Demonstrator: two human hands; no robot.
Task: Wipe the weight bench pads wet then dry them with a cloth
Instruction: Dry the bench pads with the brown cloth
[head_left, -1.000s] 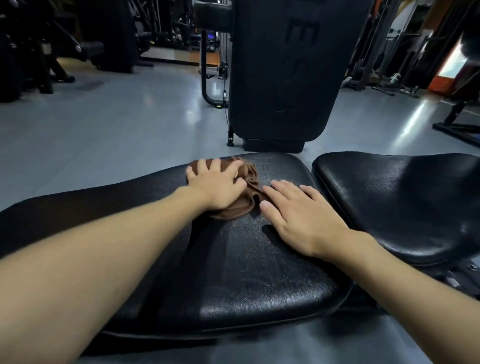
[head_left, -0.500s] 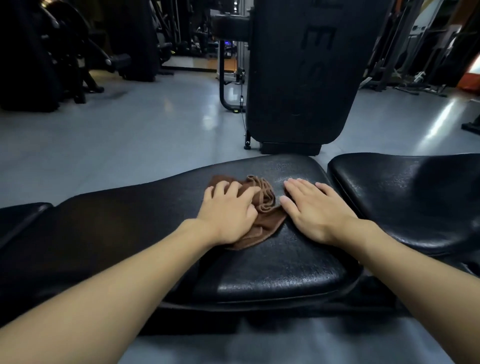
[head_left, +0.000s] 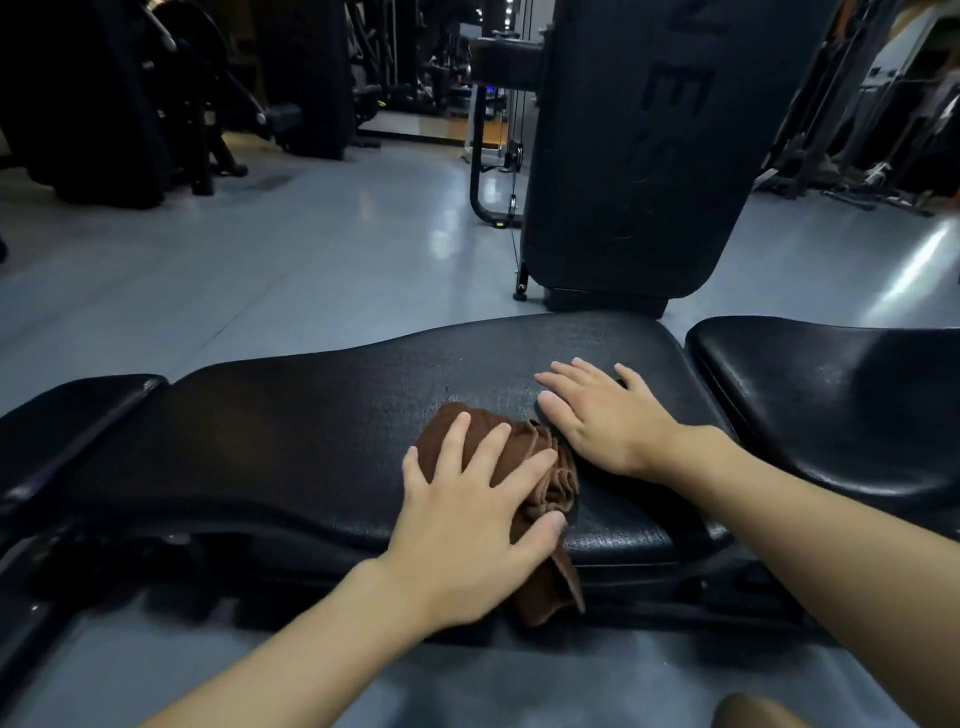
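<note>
The left hand (head_left: 467, 525) lies flat on the brown cloth (head_left: 553, 483), fingers spread and straight, and presses it down rather than gripping it. The cloth is bunched at the near edge of the long pad (head_left: 311, 441), toward its right end, and one corner hangs over that edge. The right hand (head_left: 608, 421) rests palm down on the bare pad just beside the cloth, fingers straight and holding nothing; it seems to steady the body. To do this stroke well, I judge the cloth should be spread flatter under the palm so more of it meets the surface. Each pass should overlap the last, and the rim where the corner hangs should be covered too. The right hand will need to lift off so the patch beneath it is not missed. Whether this is the wet pass or the drying one cannot be told from the cloth's look. By count there are one cloth and two hands. There are three pads in view: the long one, a seat pad (head_left: 831, 405) to its right across a narrow gap, and a small pad (head_left: 67, 415) at its left end.
</note>
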